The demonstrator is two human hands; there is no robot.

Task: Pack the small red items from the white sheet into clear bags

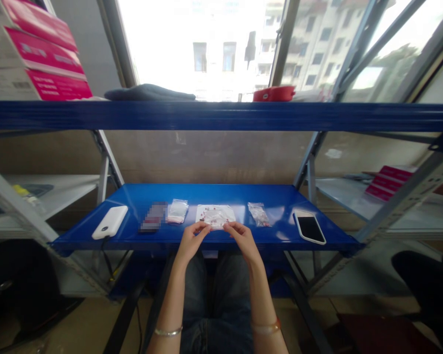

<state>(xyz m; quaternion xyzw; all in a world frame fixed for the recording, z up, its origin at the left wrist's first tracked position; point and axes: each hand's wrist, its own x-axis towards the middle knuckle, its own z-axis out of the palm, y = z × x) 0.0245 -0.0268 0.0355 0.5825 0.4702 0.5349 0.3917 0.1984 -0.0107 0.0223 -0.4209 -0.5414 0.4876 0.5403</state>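
A blue steel shelf (pixel 221 194) on a metal rack fills the middle of the view. Along it, from the left, lie a white power bank (pixel 110 222), a pixelated object (pixel 153 216), a small clear zip bag (pixel 177 211), a white sheet (pixel 206 214), a second small bag (pixel 259 214) and a smartphone (pixel 309 226). Near the shelf's front edge, the left hand (pixel 192 241) and right hand (pixel 243 241) meet at a clear plastic bag (pixel 217 219) speckled with tiny red pieces. The fingers (pixel 204 227) of both hands curl inward, pinching its near edge. The thin film should be light, soft and slippery, so its edges look like the surest hold.
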